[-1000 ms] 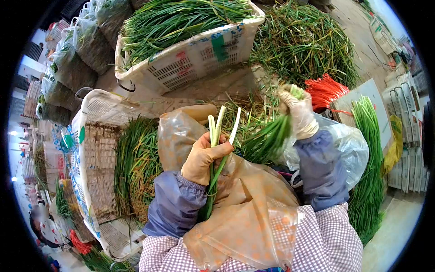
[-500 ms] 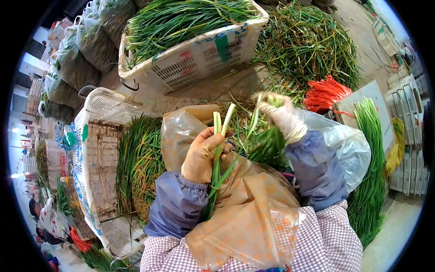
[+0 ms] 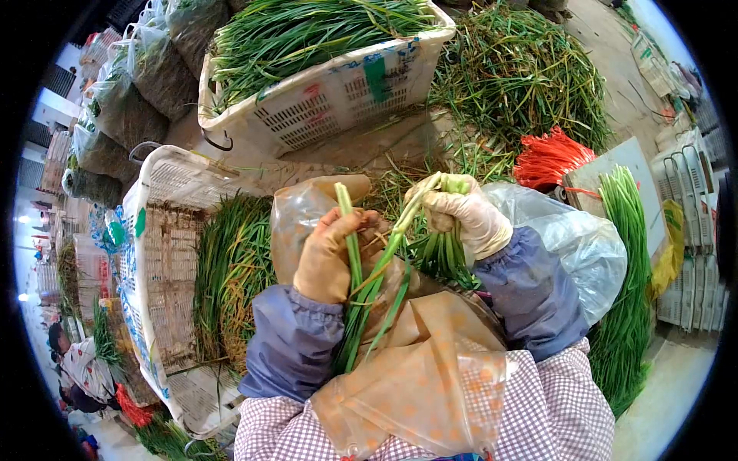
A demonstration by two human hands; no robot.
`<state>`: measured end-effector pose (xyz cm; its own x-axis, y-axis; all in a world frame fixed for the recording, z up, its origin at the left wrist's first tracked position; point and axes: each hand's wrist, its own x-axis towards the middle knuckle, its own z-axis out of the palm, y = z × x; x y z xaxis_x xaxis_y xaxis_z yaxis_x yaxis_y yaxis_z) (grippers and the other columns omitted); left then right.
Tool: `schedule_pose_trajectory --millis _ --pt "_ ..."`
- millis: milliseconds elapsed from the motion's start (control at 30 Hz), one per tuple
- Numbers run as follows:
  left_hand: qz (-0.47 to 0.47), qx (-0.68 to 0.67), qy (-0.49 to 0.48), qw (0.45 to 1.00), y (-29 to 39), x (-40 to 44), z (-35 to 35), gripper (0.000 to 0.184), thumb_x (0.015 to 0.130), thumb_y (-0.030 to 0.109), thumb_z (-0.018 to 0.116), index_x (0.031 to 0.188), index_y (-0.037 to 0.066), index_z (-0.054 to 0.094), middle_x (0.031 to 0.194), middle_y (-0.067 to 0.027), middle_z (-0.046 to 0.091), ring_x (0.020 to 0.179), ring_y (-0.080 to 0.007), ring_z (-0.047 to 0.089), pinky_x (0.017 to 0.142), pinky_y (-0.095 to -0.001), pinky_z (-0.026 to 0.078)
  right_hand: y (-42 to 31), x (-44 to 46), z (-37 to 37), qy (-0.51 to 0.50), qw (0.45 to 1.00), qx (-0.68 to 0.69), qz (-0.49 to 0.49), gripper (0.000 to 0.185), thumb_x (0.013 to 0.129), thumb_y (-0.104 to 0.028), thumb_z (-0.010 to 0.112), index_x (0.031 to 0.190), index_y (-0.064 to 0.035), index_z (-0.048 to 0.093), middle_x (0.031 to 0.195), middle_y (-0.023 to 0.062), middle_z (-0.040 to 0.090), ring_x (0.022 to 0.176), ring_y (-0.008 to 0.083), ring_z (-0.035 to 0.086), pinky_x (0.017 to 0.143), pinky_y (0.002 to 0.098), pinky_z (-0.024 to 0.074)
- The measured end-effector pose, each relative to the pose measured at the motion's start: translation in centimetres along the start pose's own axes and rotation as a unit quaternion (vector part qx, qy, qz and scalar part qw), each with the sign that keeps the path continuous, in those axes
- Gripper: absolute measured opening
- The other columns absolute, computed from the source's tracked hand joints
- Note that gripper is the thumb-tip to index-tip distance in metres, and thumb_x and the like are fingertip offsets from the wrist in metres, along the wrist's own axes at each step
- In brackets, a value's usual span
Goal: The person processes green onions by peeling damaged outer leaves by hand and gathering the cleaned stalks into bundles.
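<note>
In the middle, my gloved left hand (image 3: 330, 257) is closed round a few green stalks (image 3: 354, 257), their pale ends pointing up and their leaves hanging over the apron (image 3: 430, 346). To the right, my gloved right hand (image 3: 465, 211) grips a bunch of greens (image 3: 444, 257) that hangs below the fist. Its fingertips also meet the pale end of a stalk (image 3: 400, 230) that slants down to the left, across the apron. The fingers of my left hand are partly hidden by the stalks and the hand itself.
A white crate (image 3: 157, 284) with greens (image 3: 234, 269) stands at left; a full crate (image 3: 323, 115) is ahead. Loose leaves (image 3: 523, 77) are heaped behind red ties (image 3: 550, 157). Long greens (image 3: 623, 307) lie at right. Filled bags (image 3: 127, 115) stand far left; a person (image 3: 84, 369) is lower left.
My right hand has moved left and down, closer to my left hand, and now touches a slanting stalk. The stalks at my left hand have spread apart.
</note>
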<state>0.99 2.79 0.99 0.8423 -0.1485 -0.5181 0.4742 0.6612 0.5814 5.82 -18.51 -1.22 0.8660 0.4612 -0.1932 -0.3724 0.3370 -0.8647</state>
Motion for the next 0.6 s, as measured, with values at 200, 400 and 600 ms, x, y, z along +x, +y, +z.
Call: schedule_pose_trajectory --millis 200,400,600 --pt "-0.035 0.163 -0.077 0.983 -0.9 0.6 0.4 0.026 0.078 -0.004 0.065 0.097 0.004 0.050 0.084 -0.0052 0.058 0.070 -0.0148 0.060 0.061 -0.0303 0.052 -0.1 -0.3 0.4 -0.010 1.000 -0.009 -0.012 0.025 0.086 -0.023 0.064 0.096 -0.0002 0.066 0.061 -0.0021 0.054 0.049 0.0044 0.042 0.045 0.0201 0.0310" --pt "0.035 0.151 -0.033 0.987 -1.4 0.2 1.3 0.030 0.075 -0.006 0.068 0.095 0.005 0.050 0.082 -0.0027 0.056 0.065 -0.0114 0.056 0.060 -0.0239 0.048 0.5 -1.0 2.9 0.041 0.995 -0.085 0.007 0.010 0.084 -0.015 0.069 0.085 -0.0058 0.067 0.062 -0.0053 0.055 0.051 0.0035 0.046 0.046 0.0201 0.0346" --pt "0.085 0.185 0.004 0.979 -2.0 0.3 1.1 0.030 0.074 -0.005 0.069 0.094 0.004 0.049 0.081 -0.0016 0.057 0.066 -0.0092 0.055 0.059 -0.0225 0.045 0.6 -1.4 3.2 0.051 0.991 -0.119 0.013 0.007 0.085 -0.009 0.064 0.084 -0.0022 0.065 0.059 -0.0031 0.054 0.050 0.0044 0.046 0.045 0.0206 0.0347"
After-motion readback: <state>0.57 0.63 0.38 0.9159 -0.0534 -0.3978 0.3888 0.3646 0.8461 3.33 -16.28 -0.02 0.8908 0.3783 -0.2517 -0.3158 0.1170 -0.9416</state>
